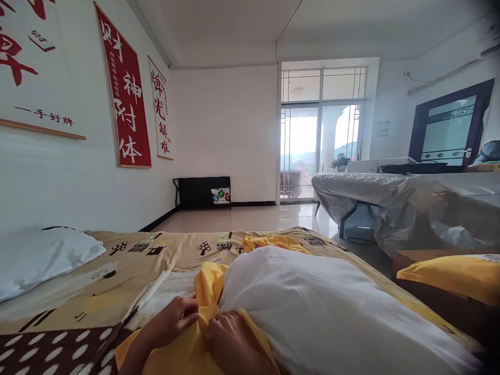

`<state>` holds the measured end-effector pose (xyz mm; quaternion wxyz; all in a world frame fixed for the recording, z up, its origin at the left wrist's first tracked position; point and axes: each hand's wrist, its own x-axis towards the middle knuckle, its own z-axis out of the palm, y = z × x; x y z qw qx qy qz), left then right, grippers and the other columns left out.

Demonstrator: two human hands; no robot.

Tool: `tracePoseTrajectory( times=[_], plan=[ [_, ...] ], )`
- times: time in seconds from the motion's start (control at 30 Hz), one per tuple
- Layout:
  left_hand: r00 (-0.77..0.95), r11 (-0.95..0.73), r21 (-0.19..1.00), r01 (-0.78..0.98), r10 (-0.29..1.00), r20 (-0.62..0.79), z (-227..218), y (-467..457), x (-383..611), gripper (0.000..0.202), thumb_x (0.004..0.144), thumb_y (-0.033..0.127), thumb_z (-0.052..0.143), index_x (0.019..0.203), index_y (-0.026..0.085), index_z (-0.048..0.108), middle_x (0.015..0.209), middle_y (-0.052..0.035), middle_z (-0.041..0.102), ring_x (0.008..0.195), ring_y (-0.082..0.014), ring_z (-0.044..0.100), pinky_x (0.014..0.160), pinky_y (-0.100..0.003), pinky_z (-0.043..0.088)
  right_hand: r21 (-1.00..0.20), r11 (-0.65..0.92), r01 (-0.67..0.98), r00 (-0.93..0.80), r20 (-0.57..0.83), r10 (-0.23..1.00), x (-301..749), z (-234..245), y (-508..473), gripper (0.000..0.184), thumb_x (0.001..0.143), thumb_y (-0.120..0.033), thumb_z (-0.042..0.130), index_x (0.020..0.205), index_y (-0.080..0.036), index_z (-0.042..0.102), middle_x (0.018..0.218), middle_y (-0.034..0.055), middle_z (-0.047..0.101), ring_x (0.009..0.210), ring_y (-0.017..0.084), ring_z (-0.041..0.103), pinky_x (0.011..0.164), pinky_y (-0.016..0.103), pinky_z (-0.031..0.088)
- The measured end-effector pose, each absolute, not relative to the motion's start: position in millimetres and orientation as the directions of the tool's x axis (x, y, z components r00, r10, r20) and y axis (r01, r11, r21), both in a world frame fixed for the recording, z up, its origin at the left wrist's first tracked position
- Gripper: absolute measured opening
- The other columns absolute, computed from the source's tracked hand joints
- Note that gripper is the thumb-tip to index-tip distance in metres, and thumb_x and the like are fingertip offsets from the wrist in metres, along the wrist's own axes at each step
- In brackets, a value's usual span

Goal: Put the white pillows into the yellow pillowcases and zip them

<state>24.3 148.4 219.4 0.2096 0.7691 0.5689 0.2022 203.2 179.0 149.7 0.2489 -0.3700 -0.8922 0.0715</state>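
Note:
A plump white pillow (312,297) lies on the bed, its near left end against a yellow pillowcase (209,284). My left hand (175,320) is closed, pinching the yellow cloth at its left side. Just right of it, my right hand (230,333) is curled shut on the same pillowcase, by the pillow's end. Part of the yellow cloth spreads below both wrists, and another yellow fold shows behind the pillow. How far the pillow sits inside the case is hidden by my hands.
A patterned blanket (156,260) covers the bed. Another white pillow (47,258) lies at the left. At the right, a yellow pillow (453,276) rests on a brown box-like surface. Beyond stands a plastic-covered table (390,187); a black folded object (199,192) leans on the far wall.

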Motion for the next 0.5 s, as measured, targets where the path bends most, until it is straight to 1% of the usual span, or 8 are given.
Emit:
tracePoseTrajectory(
  times=[0.07, 0.13, 0.17, 0.2, 0.27, 0.37, 0.43, 0.5],
  plan=[
    [0.203, -0.27, 0.536, 0.8, 0.962, 0.181, 228.5, 141.7, 28.1, 0.029, 0.086, 0.038, 0.041, 0.068, 0.018, 0.049, 0.07, -0.0005, 0.055, 0.07, -0.016, 0.047, 0.066, -0.026, 0.034, -0.392, 0.652, 0.649, -0.533, 0.377, 0.757, 206.5, 161.7, 180.5, 0.013, 0.071, -0.01, 0.054, 0.071, -0.019, 0.064, 0.079, 0.0055, 0.07, 0.071, 0.018, 0.061, 0.067, 0.025, 0.039],
    [0.108, -0.261, 0.532, 0.806, 0.947, 0.303, 237.4, 131.3, 29.5, 0.034, 0.089, 0.044, 0.038, 0.071, 0.018, 0.051, 0.072, -0.0018, 0.057, 0.071, -0.0168, 0.049, 0.067, -0.026, 0.036, -0.559, 0.551, 0.619, -0.371, 0.41, 0.833, 213.6, 177.1, 187.0, 0.012, 0.076, -0.015, 0.053, 0.071, -0.019, 0.063, 0.079, 0.004, 0.07, 0.072, 0.017, 0.059, 0.065, 0.024, 0.038],
    [0.062, -0.243, 0.536, 0.809, 0.941, 0.333, 241.8, 124.2, 29.4, 0.038, 0.089, 0.049, 0.036, 0.072, 0.019, 0.052, 0.07, -0.0017, 0.056, 0.068, -0.0166, 0.048, 0.065, -0.026, 0.036, -0.645, 0.504, 0.574, -0.272, 0.431, 0.861, 218.9, 184.8, 191.6, 0.013, 0.079, -0.018, 0.052, 0.07, -0.019, 0.062, 0.078, 0.0031, 0.069, 0.071, 0.016, 0.059, 0.065, 0.024, 0.037],
    [0.036, -0.22, 0.538, 0.814, 0.943, 0.33, 246.0, 116.4, 29.0, 0.042, 0.088, 0.053, 0.035, 0.071, 0.019, 0.053, 0.067, -0.0012, 0.055, 0.066, -0.0163, 0.047, 0.062, -0.026, 0.036, -0.72, 0.474, 0.507, -0.182, 0.448, 0.875, 225.1, 192.1, 196.4, 0.016, 0.082, -0.022, 0.051, 0.07, -0.019, 0.061, 0.076, 0.0025, 0.068, 0.071, 0.016, 0.058, 0.065, 0.024, 0.037],
    [0.061, -0.177, 0.544, 0.82, 0.973, 0.225, 253.3, 100.9, 28.4, 0.046, 0.086, 0.058, 0.036, 0.07, 0.02, 0.056, 0.063, -0.0006, 0.055, 0.063, -0.0161, 0.047, 0.059, -0.026, 0.036, -0.827, 0.454, 0.331, -0.051, 0.465, 0.884, 238.8, 204.1, 204.9, 0.023, 0.086, -0.033, 0.049, 0.072, -0.019, 0.059, 0.072, 0.0014, 0.066, 0.069, 0.015, 0.056, 0.064, 0.024, 0.038],
    [0.145, -0.12, 0.593, 0.796, 0.989, 0.006, 257.0, 91.7, 30.9, 0.042, 0.083, 0.057, 0.043, 0.072, 0.022, 0.063, 0.068, -0.0011, 0.062, 0.067, -0.0182, 0.054, 0.062, -0.026, 0.042, -0.884, 0.458, 0.093, 0.037, 0.462, 0.886, 254.8, 214.9, 210.1, 0.032, 0.085, -0.047, 0.051, 0.075, -0.018, 0.06, 0.07, 0.0014, 0.064, 0.067, 0.015, 0.054, 0.062, 0.024, 0.039],
    [0.13, -0.096, 0.678, 0.729, 0.991, 0.0, 252.0, 100.5, 34.8, 0.039, 0.081, 0.056, 0.045, 0.078, 0.023, 0.067, 0.075, -0.0023, 0.067, 0.074, -0.021, 0.058, 0.069, -0.028, 0.047, -0.889, 0.459, 0.008, 0.073, 0.458, 0.886, 258.6, 218.6, 208.0, 0.036, 0.083, -0.052, 0.053, 0.077, -0.017, 0.06, 0.072, 0.0021, 0.064, 0.067, 0.016, 0.054, 0.061, 0.024, 0.04],
    [0.047, -0.096, 0.79, 0.605, 0.995, 0.084, 241.1, 118.0, 39.1, 0.036, 0.077, 0.054, 0.05, 0.081, 0.024, 0.068, 0.083, -0.0042, 0.07, 0.084, -0.0241, 0.06, 0.078, -0.033, 0.049, -0.893, 0.449, -0.026, 0.082, 0.446, 0.891, 256.9, 220.8, 202.9, 0.038, 0.082, -0.053, 0.054, 0.078, -0.016, 0.06, 0.072, 0.0023, 0.064, 0.067, 0.016, 0.054, 0.061, 0.024, 0.041]
  ],
)
